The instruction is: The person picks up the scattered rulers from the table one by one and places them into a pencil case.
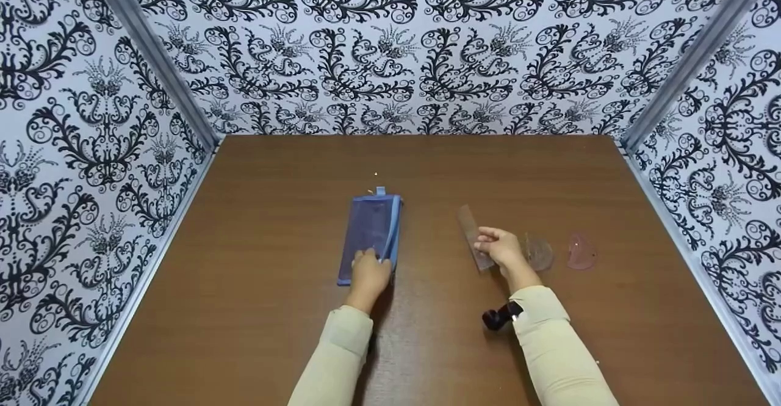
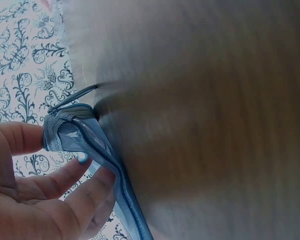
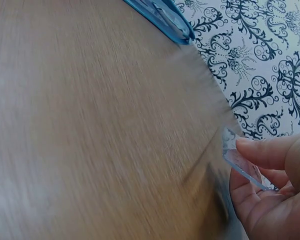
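Observation:
A blue mesh zip pouch [image 1: 366, 229] lies lengthwise on the table, left of the middle. My left hand [image 1: 369, 275] grips its near end by the zipped edge. In the left wrist view, the thumb and fingers pinch the pouch [image 2: 90, 140], and its mouth gapes a little along the zip [image 2: 121, 175]. My right hand [image 1: 503, 247] pinches a clear ruler [image 1: 468, 226] between thumb and fingers at its long edge. The right wrist view shows the ruler [image 3: 242, 162] tilted in the grip, partly hidden by the thumb.
Right of the right hand lie a clear rounded piece [image 1: 541, 253], partly hidden by the wrist, and a pinkish clear protractor-like piece [image 1: 581, 253]. A black wrist device [image 1: 500, 317] juts out by the right sleeve. Patterned walls [image 1: 390, 52] border the brown table [image 1: 256, 333].

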Demonstrator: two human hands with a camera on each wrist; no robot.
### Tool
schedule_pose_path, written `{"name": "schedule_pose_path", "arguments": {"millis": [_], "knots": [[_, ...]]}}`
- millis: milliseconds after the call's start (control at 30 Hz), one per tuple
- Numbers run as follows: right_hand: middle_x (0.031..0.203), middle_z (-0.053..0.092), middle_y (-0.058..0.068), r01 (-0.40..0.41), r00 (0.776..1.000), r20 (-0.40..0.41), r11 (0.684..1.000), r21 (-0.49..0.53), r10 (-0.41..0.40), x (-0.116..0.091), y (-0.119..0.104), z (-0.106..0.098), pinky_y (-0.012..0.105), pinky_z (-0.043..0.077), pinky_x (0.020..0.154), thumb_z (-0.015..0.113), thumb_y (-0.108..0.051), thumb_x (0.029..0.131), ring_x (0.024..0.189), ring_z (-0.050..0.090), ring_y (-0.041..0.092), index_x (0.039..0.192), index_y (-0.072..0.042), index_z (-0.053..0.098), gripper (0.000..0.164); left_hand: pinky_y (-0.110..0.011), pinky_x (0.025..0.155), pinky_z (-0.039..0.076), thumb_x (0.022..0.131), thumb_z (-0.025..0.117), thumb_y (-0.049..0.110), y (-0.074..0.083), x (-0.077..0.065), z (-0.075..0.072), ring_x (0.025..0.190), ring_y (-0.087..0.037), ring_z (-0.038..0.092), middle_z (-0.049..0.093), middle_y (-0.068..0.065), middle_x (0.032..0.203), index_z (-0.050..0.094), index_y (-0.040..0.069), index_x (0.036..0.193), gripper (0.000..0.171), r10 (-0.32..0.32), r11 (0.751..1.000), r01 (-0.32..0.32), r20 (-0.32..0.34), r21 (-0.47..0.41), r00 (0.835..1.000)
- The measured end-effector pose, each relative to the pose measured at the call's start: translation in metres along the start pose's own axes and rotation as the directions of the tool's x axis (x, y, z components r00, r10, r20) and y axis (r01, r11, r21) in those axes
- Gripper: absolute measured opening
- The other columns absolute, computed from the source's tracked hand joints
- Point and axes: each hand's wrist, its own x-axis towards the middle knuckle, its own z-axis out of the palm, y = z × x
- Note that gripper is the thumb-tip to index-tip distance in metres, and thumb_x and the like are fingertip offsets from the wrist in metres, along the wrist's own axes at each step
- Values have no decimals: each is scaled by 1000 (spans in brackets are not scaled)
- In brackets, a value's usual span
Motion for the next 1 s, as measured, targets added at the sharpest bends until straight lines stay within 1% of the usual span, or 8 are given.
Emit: {"name": "schedule_pose_path", "arguments": {"millis": [100,233,367,467,567,800,900,1000], "knots": [[103,63,12,2,1000,7,1000,4,-2,-1,-1,4,18,50,67,62,9,86,78,58,6,134,12,47,50,-53,97,41,87,59,15,0,0,0,113,-47,49,52,-31,120,56,-12,121,44,6,1000,-6,-4,4,1000],[100,63,10,2,1000,29,1000,3,-2,-3,-2,9,18,50,67,63,9,86,77,59,6,133,12,48,50,-52,94,43,85,60,14,0,-1,0,108,-46,51,54,-29,113,60,-11,115,39,16,1000,-16,-23,10,1000],[96,63,8,-2,999,37,999,36,0,-5,-3,14,19,50,66,63,10,85,79,61,10,132,13,48,50,-51,93,43,83,60,14,0,-1,1,106,-45,52,55,-27,110,61,-11,112,38,19,1000,-18,-34,13,999],[96,63,9,-8,999,35,998,58,6,-5,-4,18,19,51,67,65,11,84,81,62,13,132,13,49,51,-51,93,43,83,60,14,0,-1,1,106,-45,52,55,-28,110,60,-11,113,39,15,1000,-15,-33,14,999],[97,63,9,-12,999,46,998,55,9,-5,-4,22,19,51,67,64,10,84,82,62,13,132,13,49,51,-51,94,43,84,60,14,-1,0,1,108,-45,51,55,-28,112,60,-11,114,39,10,1000,-9,-25,11,1000],[96,64,8,-13,997,74,999,50,9,-7,-5,29,19,50,68,63,10,85,78,60,8,132,12,50,49,-51,97,42,87,59,15,-2,0,1,112,-45,50,53,-29,117,59,-11,118,41,-2,1000,2,1,8,1000],[95,64,7,-13,996,88,998,55,8,-8,-6,31,19,50,68,63,9,85,77,59,6,132,12,49,49,-51,97,41,87,59,15,-1,0,0,112,-45,50,53,-29,118,58,-11,119,42,2,1000,-2,1,4,1000],[98,63,8,-14,995,100,998,55,8,-8,-7,33,19,50,67,63,9,85,77,59,6,132,12,49,50,-52,97,41,87,59,15,-1,0,0,113,-46,49,53,-30,119,57,-12,120,43,6,1000,-6,1,-1,1000]]}}
